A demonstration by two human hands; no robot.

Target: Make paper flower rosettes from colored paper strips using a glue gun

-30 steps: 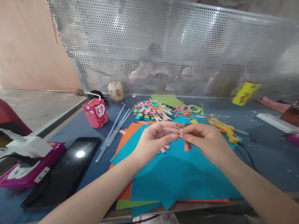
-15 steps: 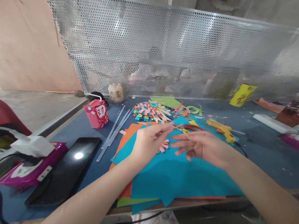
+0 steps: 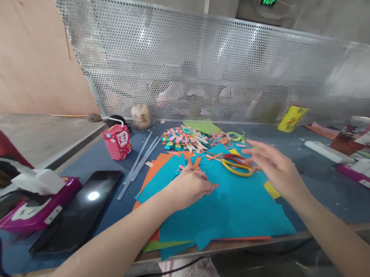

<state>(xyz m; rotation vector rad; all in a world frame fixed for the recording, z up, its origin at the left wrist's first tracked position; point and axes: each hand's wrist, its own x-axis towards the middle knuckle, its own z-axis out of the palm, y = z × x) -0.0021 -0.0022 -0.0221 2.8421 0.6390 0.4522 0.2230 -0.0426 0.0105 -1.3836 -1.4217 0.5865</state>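
Noted scissors (image 3: 226, 161) on blue paper (image 3: 230, 217), at nine o'clock from the right hand (image 3: 276, 166). Long axis roughly level: blades toward a point between nine and ten o'clock, loops between three and four, so turned to the right hand. Right hand clearly nearer: fingers extended and parted, nothing visible in grip, fingertips near the loops. Contact with loops: cannot tell. Left hand (image 3: 191, 187) low over the paper at eight o'clock from the scissors, fingers partly curled, one pointing toward three o'clock; any hold beneath the palm hidden. Orange strips (image 3: 197, 162) showing just past the knuckles, toward twelve o'clock. Farther out, at ten o'clock from the scissors: paper flower (image 3: 186, 138) on the bench (image 3: 324, 182).
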